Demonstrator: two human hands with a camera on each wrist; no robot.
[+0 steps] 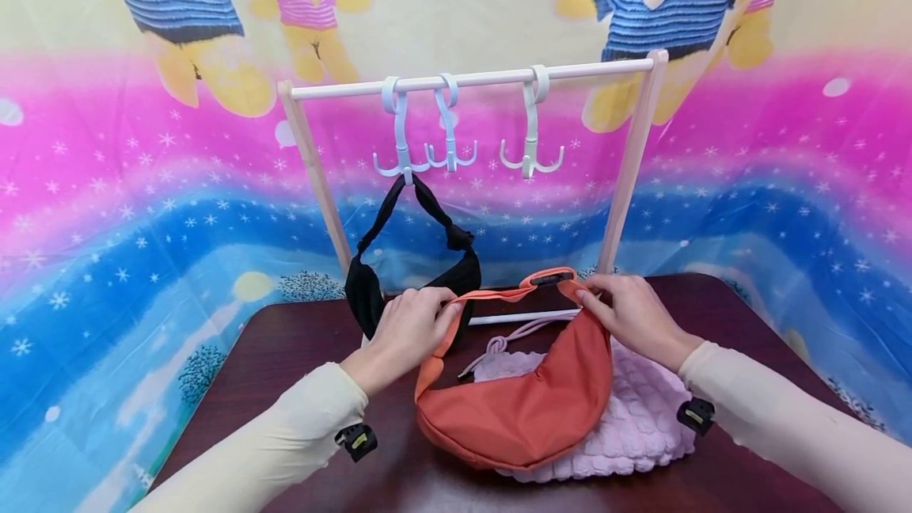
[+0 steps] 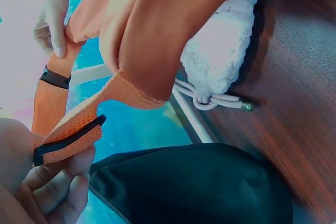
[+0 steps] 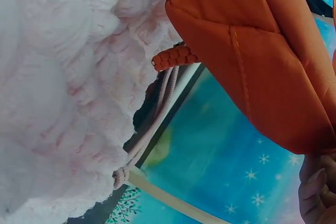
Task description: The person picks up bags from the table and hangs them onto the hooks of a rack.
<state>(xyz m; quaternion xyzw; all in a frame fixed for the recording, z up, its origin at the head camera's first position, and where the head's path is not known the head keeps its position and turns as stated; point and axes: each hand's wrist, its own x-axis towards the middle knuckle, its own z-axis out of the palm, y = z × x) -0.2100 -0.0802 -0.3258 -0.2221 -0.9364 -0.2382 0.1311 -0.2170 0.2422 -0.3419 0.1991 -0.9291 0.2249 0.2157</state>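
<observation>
An orange crescent bag [image 1: 513, 422] is held up by both hands above the table. With thumb and fingers, my left hand [image 1: 408, 332] pinches its orange strap; in the left wrist view those fingers [image 2: 52, 192] grip beside a black strap slider [image 2: 71, 139]. My right hand [image 1: 637, 319] grips the other end, where strap and bag body meet, near a black buckle [image 1: 552, 279]. Behind the orange bag, a pink quilted bag [image 1: 641, 426] with a knotted cord [image 1: 499, 345] lies on the table. A black bag [image 1: 365, 291] hangs by its strap just behind my left hand.
A wooden rack [image 1: 627, 165] stands at the back of the dark table [image 1: 235, 418]. On its bar hang a blue hook [image 1: 402, 133] bearing the black bag, another blue hook [image 1: 449, 133] and a pale green hook [image 1: 530, 133]. A printed cloth [image 1: 142, 260] surrounds the table.
</observation>
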